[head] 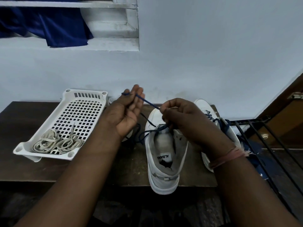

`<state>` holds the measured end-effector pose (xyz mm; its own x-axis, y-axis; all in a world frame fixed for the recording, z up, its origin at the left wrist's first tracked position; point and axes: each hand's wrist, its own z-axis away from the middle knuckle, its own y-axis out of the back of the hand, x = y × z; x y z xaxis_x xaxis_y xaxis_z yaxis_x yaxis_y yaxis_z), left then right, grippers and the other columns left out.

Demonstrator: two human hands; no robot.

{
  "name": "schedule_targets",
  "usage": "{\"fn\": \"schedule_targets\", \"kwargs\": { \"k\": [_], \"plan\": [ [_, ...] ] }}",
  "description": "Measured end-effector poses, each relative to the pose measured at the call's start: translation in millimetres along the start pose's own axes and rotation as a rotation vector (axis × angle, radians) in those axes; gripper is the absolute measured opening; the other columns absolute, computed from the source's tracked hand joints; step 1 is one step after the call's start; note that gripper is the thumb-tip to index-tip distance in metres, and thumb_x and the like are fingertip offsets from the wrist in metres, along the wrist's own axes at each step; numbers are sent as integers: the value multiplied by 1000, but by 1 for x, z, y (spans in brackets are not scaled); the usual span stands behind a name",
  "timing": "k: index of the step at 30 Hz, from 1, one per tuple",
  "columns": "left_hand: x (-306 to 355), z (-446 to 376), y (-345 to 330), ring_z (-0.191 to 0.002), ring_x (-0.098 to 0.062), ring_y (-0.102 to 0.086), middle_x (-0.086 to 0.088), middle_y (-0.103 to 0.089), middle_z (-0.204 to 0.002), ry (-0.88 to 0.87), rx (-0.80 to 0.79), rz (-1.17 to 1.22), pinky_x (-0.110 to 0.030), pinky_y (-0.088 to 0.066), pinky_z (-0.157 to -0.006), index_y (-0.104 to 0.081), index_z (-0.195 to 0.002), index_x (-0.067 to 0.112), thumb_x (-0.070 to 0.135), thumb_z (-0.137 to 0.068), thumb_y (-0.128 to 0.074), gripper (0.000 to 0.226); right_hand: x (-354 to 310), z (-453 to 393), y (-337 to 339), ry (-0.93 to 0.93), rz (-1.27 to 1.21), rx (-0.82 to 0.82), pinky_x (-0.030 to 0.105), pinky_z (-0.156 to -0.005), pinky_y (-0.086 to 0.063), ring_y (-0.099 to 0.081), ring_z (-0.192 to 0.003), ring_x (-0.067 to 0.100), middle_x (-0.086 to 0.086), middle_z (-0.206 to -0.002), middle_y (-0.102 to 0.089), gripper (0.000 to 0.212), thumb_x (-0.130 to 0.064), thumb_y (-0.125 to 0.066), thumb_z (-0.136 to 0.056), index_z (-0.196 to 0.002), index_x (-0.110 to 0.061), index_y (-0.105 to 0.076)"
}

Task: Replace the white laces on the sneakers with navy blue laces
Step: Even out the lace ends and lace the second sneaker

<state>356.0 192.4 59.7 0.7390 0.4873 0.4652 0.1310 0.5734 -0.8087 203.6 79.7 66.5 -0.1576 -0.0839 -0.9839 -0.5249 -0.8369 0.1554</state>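
the navy lace (148, 102) runs taut as a short diagonal between your two hands, rising from lower right to upper left, right above the toe end of the near sneaker (164, 154). that sneaker lies with its long axis pointing straight away from you, heel at the front edge of the dark wooden table (32, 161) and toe toward the wall, so the eyelets you are working sit directly under your right hand (177, 116). your right hand is curled, its fingertips pinching the lace low over the tongue opening, and it is clearly the nearer hand to the eyelets; the exact eyelet is hidden beneath it. your left hand (129, 110) is raised to the left of the toe, palm turned toward you, fingers mostly straight, with the lace end looped around a fingertip; whether it is truly pinched there you cannot tell. slack loops of the same lace hang off the left side of the shoe onto the table. just beyond your right wrist lies the second sneaker (205, 108), already carrying blue lace. well to the left stands the white perforated tray (101, 95) holding the removed white laces (57, 143), clear of your path. a black metal rack (262, 136) sits to the right, near your right forearm, the only thing likely to crowd a pull that way.
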Motion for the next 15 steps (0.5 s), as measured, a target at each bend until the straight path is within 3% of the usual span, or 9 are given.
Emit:
{"fn": "schedule_targets", "kwargs": {
  "k": [3, 7, 9, 11, 12, 15],
  "plan": [
    [13, -12, 21, -89, -25, -75, -16, -76, -96, 33, 207, 95, -35, -65, -70, -63, -112, -1, -11, -96, -56, 20, 0, 2, 25, 10, 18, 106, 31, -66, -45, -54, -67, 17, -1, -68, -65, 10, -16, -64, -97, -93, -15, -74],
    [10, -13, 23, -119, -35, -65, -20, -65, -117, 39, 312, 125, -47, -56, -96, -57, -96, -6, -9, -102, -47, 12, 6, 2, 33, 41, 151, 245, 27, -63, -43, -54, -60, 10, 1, -66, -67, 12, -21, -66, -96, -89, -17, -74],
    [7, -4, 13, -114, -46, -64, -31, -64, -106, 77, 258, 22, -56, -59, -82, -52, -100, -11, -7, -105, -40, 14, 6, 1, 29, 48, 229, 286, 23, -59, -44, -54, -56, 5, 0, -67, -65, 14, -22, -64, -98, -89, -19, -74],
    [-1, 4, 3, -84, -46, -72, -33, -68, -85, 133, 202, -272, -57, -61, -66, -53, -111, -13, -4, -105, -39, 17, 4, 0, 24, 48, 220, 254, 16, -50, -43, -49, -50, 1, -2, -70, -62, 19, -13, -56, -101, -96, -16, -73],
    [-7, 8, -1, -75, -39, -72, -27, -68, -80, 92, 181, -539, -49, -62, -70, -57, -115, -10, -1, -104, -45, 19, 4, 0, 21, 44, 206, 224, 14, -45, -41, -46, -47, 0, -1, -71, -61, 21, -9, -51, -102, -100, -14, -72],
    [-25, 14, -2, -92, -14, -68, 0, -75, -94, -428, -58, -1412, -30, -51, -85, -76, -114, 16, 18, -97, -67, 20, 7, -1, 13, 53, 202, 135, 13, -44, -36, -43, -47, 0, 3, -74, -61, 17, -5, -49, -102, -104, -14, -64]
  ]
}}
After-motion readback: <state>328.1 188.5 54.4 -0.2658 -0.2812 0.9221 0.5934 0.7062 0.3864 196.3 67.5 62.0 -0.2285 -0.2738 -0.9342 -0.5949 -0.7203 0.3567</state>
